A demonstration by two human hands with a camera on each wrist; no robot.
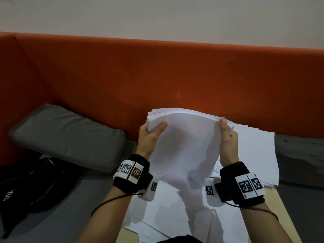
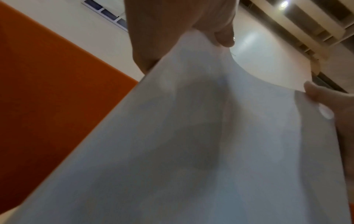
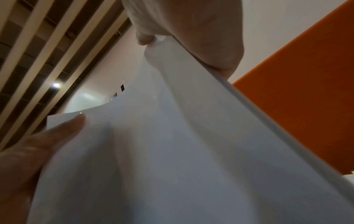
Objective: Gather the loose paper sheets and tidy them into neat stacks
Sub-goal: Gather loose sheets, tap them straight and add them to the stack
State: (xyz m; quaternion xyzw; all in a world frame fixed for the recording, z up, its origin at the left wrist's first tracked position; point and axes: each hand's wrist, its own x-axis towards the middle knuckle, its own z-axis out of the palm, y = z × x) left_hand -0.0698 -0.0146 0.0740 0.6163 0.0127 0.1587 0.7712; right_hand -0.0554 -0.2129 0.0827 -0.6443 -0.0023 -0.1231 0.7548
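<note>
With our left hand (image 1: 149, 135) and right hand (image 1: 228, 137) pinching the upright bundle of sheets (image 1: 185, 137) by its top corners, we are squaring it, and next its bottom edge, probably uneven, needs tapping down.

A thick bundle of white paper sheets (image 1: 185, 137) stands on edge above the light wooden tabletop (image 1: 284, 214), gripped at its upper left corner by the left hand (image 1: 149, 137) and at its upper right corner by the right hand (image 1: 228, 139). Loose white paper sheets (image 1: 175, 213) lie on the table below it, and a flat white paper pile (image 1: 259, 155) lies behind and to the right. An orange upholstered backrest (image 1: 157, 76) rises behind. A grey rectangular cushion (image 1: 66, 135) lies left, a black fabric bag (image 1: 26, 188) before it.
</note>
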